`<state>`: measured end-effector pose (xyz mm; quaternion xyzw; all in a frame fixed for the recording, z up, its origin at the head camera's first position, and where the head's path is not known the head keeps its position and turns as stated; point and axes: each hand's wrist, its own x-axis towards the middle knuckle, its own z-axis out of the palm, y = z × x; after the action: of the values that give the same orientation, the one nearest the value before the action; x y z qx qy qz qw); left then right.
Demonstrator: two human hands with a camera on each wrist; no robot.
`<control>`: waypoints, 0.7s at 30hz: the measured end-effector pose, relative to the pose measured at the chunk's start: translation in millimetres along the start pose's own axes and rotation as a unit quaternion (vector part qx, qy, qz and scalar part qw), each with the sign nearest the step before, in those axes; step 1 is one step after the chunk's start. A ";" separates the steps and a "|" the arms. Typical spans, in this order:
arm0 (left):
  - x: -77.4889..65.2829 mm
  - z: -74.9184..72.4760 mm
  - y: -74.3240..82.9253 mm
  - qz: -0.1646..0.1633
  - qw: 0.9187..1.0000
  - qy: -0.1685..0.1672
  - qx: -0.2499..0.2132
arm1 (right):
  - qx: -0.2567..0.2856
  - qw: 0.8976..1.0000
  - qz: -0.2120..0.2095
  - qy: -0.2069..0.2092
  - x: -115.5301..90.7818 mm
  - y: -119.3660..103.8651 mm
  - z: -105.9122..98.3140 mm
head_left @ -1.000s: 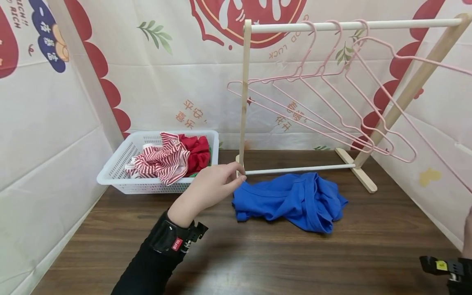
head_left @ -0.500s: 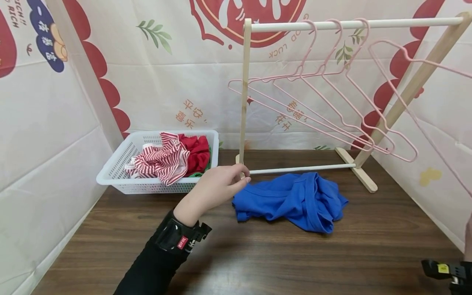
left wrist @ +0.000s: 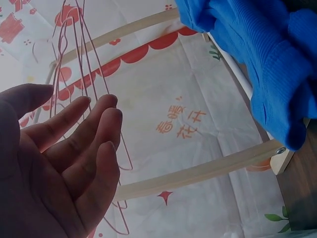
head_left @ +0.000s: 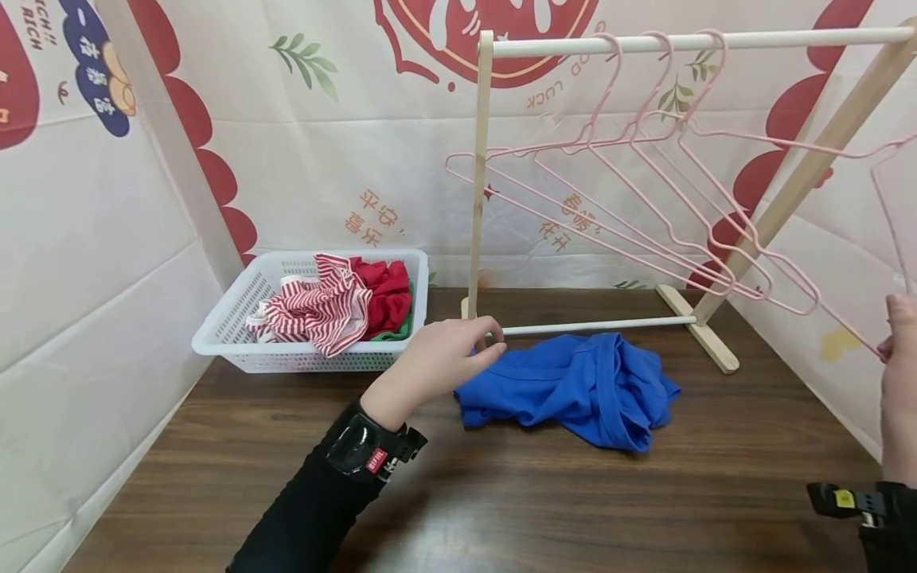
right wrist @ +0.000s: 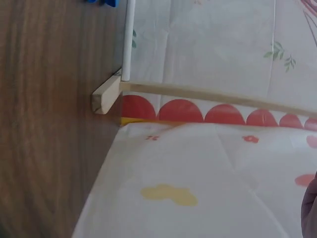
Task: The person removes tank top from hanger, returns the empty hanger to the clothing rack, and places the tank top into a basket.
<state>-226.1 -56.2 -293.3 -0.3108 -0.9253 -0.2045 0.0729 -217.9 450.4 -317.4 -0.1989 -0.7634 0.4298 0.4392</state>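
Observation:
A crumpled blue garment (head_left: 569, 390) lies on the table in front of the rack; its ribbed fabric (left wrist: 270, 64) shows in the left wrist view. My left hand (head_left: 437, 358) hovers over its left end, palm bare and fingers loosely bent (left wrist: 81, 144), holding nothing. At the right edge, my right hand (head_left: 901, 382) grips a pink wire hanger (head_left: 770, 142), which stretches sideways towards the rack, off the rod. Only a sliver of that hand (right wrist: 309, 210) appears in the right wrist view. Several pink hangers (head_left: 645, 211) hang on the rod.
A wooden rack (head_left: 481, 175) with a white top rod (head_left: 802, 38) stands at the back right. Left of it sits a white basket (head_left: 286, 360) holding striped clothing (head_left: 322, 306), a red cloth (head_left: 387, 290) and something green. Printed sheets wall in the table (head_left: 544, 509).
My right hand has come up and further into view, turning the hanger so its near end swings leftward. My left hand has shifted slightly right over the blue garment.

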 end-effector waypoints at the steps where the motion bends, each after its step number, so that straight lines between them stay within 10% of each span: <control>1: 1.0 0.9 0.6 0.004 1.000 -0.002 0.001 | -0.010 1.000 -0.006 -0.005 -6.8 -15.1 -0.5; 21: 5.6 13.7 4.5 0.018 0.999 -0.022 0.015 | 0.036 0.996 0.018 -0.075 -8.0 -84.7 20.9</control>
<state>-227.9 -44.1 -302.7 -0.3308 -0.9239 -0.1826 0.0606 -225.0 388.2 -256.2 -0.1633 -0.7745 0.4786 0.3799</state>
